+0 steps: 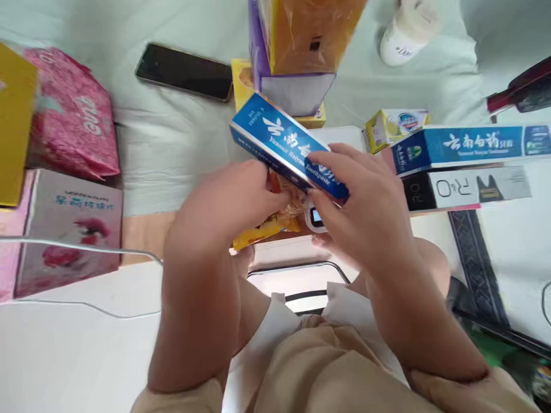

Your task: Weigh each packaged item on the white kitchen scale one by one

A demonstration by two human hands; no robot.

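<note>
Right hand [365, 206] gripping blue toothpaste box [284, 146] tilting above yellow snack packet [264, 226] | left hand [232, 201] pinching that packet | black phone [185, 71] lying beyond box.

one head-worn camera, looking steeply down and forward.
it sits close above the person's forearms and both hands, the left hand [235, 198] and right hand [365, 212] mid-frame, with a cloth-covered table [172, 149] stretching beyond; no second view.
</note>
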